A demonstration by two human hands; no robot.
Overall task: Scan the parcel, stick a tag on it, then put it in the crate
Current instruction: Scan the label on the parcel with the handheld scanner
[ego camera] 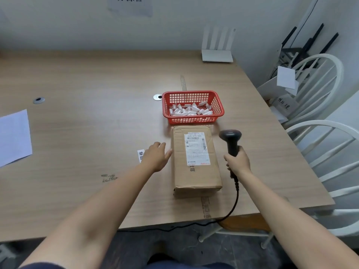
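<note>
I hold the black corded handheld barcode scanner point(231, 142) in the right hand point(238, 161), fingers clenched round its handle, head raised and standing just to the right of the long brown cardboard parcel point(196, 164). The parcel lies flat on the light wood-grain table point(87, 123), its long axis running away from me toward the red plastic mesh basket point(192, 107), whose near wall sits just beyond the parcel's far end. The white printed shipping label point(196, 148) faces up on the far half of the top face, to the left of the scanner head and slightly nearer me. The left hand point(156, 156) is released, fingers spread, holding nothing, its fingertips at or touching the parcel's left edge; I cannot tell whether contact is made. My judgement: the scan step is in hand, and the next move requires tilting the scanner head left and down onto the label, the right hand being nearer; the tag is not yet applied
</note>
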